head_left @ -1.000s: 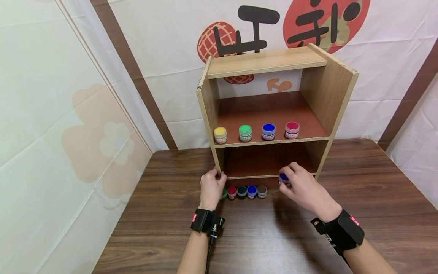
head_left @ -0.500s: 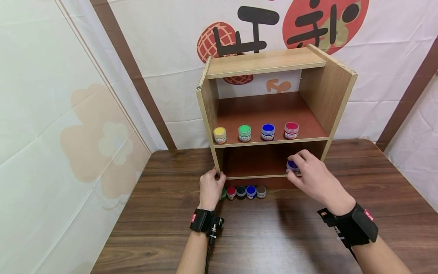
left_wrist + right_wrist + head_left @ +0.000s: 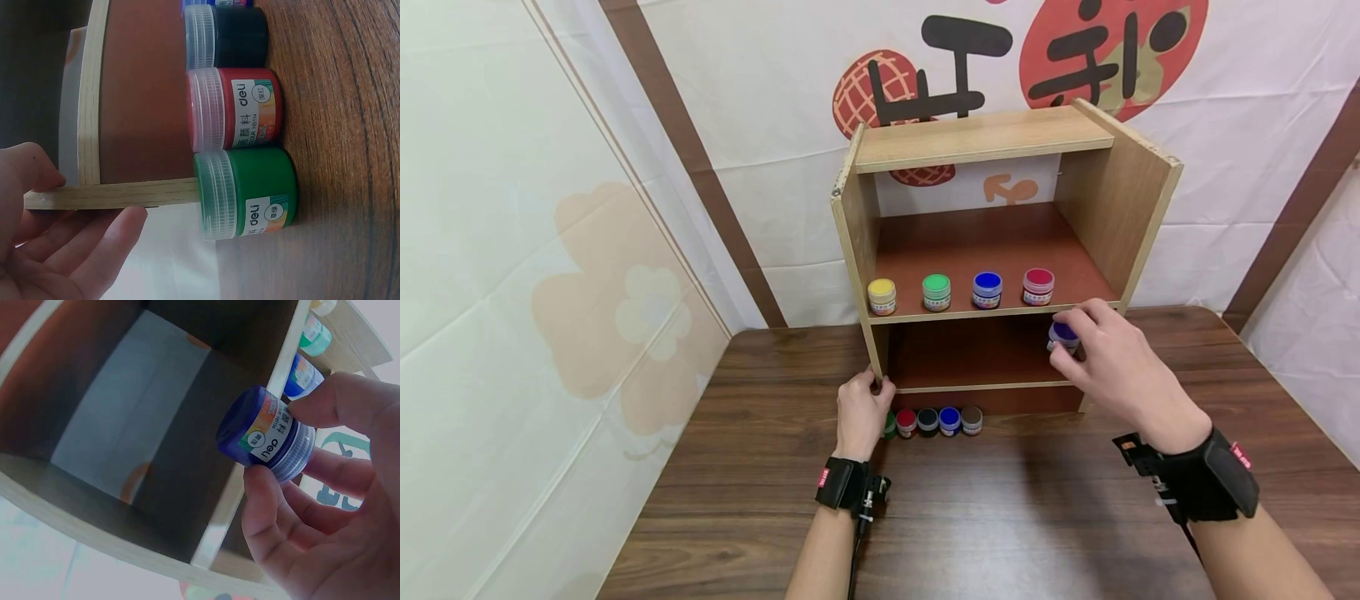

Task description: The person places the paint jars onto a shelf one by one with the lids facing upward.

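Observation:
My right hand (image 3: 1123, 371) pinches a dark blue paint jar (image 3: 256, 425) by its sides, in front of the lower compartment near the right panel of the wooden shelf (image 3: 985, 137). In the right wrist view the jar's clear lid and label show between thumb and fingers. My left hand (image 3: 861, 417) grips the front edge of the left side panel (image 3: 137, 195), low down, thumb on one side and fingers on the other. Just by that hand, a green jar (image 3: 262, 187), a red jar (image 3: 253, 106) and a black jar (image 3: 240, 37) stand on the table.
The table row continues with a blue jar (image 3: 950, 421) and a brown jar (image 3: 972, 420). Along the middle board's front edge stand a yellow jar (image 3: 882, 297), a light green jar (image 3: 937, 292), a blue jar (image 3: 987, 290) and a red jar (image 3: 1038, 287). Printed cloth (image 3: 760, 125) hangs behind.
My right hand has carried the dark blue jar up and to the right, from low at the shelf's front to beside the lower compartment's right end. The left hand keeps its grip.

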Available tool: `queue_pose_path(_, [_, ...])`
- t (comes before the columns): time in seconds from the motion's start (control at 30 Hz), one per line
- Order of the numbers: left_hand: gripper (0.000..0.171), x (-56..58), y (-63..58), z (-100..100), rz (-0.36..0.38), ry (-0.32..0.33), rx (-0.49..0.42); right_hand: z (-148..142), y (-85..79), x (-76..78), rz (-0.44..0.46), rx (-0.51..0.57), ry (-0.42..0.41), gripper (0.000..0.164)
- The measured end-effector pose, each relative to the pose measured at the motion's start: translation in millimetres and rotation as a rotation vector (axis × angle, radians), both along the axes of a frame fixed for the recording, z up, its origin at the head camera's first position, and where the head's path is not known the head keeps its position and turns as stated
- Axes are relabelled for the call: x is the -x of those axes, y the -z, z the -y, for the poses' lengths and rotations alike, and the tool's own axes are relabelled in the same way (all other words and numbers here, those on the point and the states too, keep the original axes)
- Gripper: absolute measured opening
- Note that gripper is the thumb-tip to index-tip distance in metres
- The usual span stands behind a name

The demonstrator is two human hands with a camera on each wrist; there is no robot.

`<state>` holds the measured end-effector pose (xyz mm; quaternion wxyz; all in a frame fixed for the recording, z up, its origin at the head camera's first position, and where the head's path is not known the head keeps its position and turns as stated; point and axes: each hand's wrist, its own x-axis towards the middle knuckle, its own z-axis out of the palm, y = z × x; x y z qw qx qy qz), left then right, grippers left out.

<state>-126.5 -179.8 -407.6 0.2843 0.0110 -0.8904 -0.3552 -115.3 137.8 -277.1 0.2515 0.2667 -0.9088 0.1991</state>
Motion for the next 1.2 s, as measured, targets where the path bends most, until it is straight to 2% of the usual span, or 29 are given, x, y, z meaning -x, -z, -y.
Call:
queue_pose_path(0.33, [0.014,-0.4,1.2,1.4,0.022,0.004,-0.014,-7.9,-18.7,5.7,-0.039,0.017,0.021,0.028])
queue_pose_path(0.77, [0.014,1.4,1.7,2.4,0.012,0.014,0.009,-12.9,-27.9,14.3,-0.083,0.033,0.037,0.026])
queue_pose_path(1.2, [0.014,-0.5,-0.4,1.5,0.004,0.023,0.009,-15.4,-33.2,20.8,-0.017,0.015,0.076,0.027])
